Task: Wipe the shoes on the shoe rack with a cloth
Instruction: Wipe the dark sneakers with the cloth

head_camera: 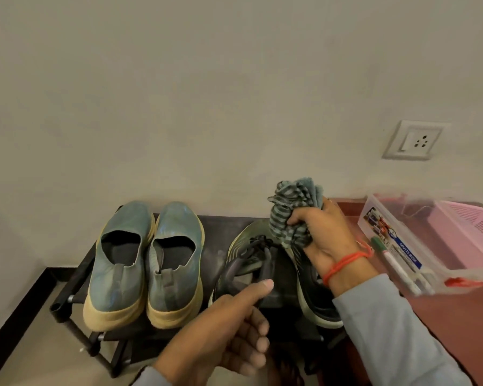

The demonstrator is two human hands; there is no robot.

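A black shoe rack [73,298] stands against the wall. A pair of blue slip-on shoes [148,263] with tan soles sits on its left half. To their right is a pair of dark laced sneakers [243,264], the right one partly hidden by my right arm. My right hand [329,235] grips a bunched green-and-grey striped cloth [290,210] just above the sneakers' toes. My left hand [234,330] hovers at the heel of the left sneaker, fingers curled, thumb pointing at the heel collar, with nothing seen in its grasp.
Right of the rack, a red-brown surface [444,330] carries a clear plastic box [374,218] with markers and a pink basket [469,232]. A wall socket [414,140] is above it. Pale floor with a black skirting strip [14,316] lies to the left.
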